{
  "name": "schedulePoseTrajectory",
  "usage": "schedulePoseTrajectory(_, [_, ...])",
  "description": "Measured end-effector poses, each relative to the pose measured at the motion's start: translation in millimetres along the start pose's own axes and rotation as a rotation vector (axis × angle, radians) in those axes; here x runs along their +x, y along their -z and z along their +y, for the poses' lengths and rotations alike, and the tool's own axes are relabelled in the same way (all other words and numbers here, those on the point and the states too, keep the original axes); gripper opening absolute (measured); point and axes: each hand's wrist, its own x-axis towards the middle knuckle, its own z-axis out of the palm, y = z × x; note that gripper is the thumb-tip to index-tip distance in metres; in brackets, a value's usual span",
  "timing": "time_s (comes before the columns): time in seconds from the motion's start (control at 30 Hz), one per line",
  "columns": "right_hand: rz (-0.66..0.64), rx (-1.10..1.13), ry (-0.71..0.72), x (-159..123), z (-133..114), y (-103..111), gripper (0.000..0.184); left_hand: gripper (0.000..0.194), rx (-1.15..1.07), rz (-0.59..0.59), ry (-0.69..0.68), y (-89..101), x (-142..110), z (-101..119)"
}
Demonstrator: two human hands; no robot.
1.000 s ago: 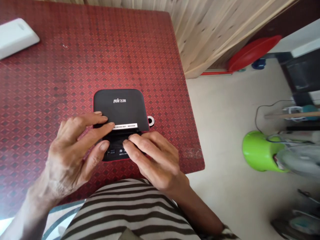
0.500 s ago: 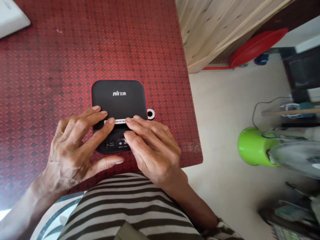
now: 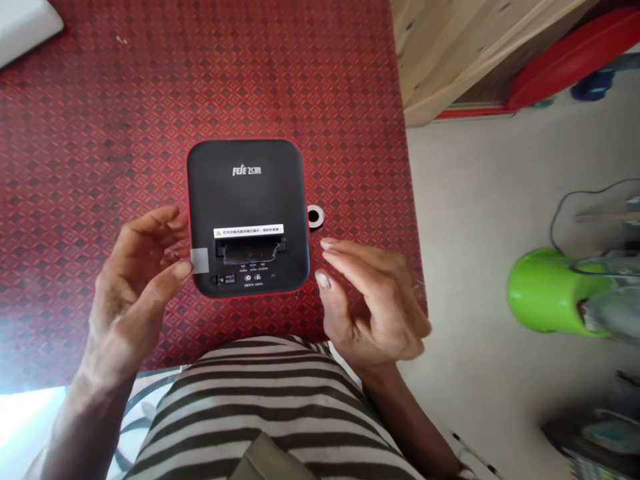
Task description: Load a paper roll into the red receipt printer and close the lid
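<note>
A black printer (image 3: 245, 200) with a red edge and a white logo lies before me. It has a white warning strip (image 3: 249, 231) with a paper slot below it. At the printer's left edge is my left hand (image 3: 143, 287), with thumb and curled fingers at a small translucent piece of tape (image 3: 199, 261). This tape overlaps the lower left corner of the casing; whether it sticks there cannot be told. My right hand (image 3: 373, 300) is off to the right of the printer, empty, thumb and fingers apart. Near its fingertips sits a small white ring-shaped roll (image 3: 315, 217).
The red patterned tabletop (image 3: 125, 127) ends at a right edge beyond my right hand. A white object (image 3: 27, 30) is at the far left corner. Wooden panelling (image 3: 430, 60) rises on the right, and a green bucket (image 3: 545, 290) stands on the floor.
Both hands have drawn apart from the printer's front, uncovering the slot and buttons. My right hand has moved away rightward; my left is now at the left edge, with the tape visible.
</note>
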Motion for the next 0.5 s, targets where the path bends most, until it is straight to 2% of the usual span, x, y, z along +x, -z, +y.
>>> schedulePoseTrajectory(0.2, [-0.006, 0.007, -0.026, -0.6, 2.9, -2.4, 0.031, 0.049, 0.053, -0.016, -0.033, -13.0, 2.1, 3.5])
schedulePoseTrajectory(0.5, [0.06, 0.024, -0.07, 3.2, 8.6, -4.3, 0.033, 0.051, 0.086, -0.007, -0.026, -20.8, -2.4, 1.0])
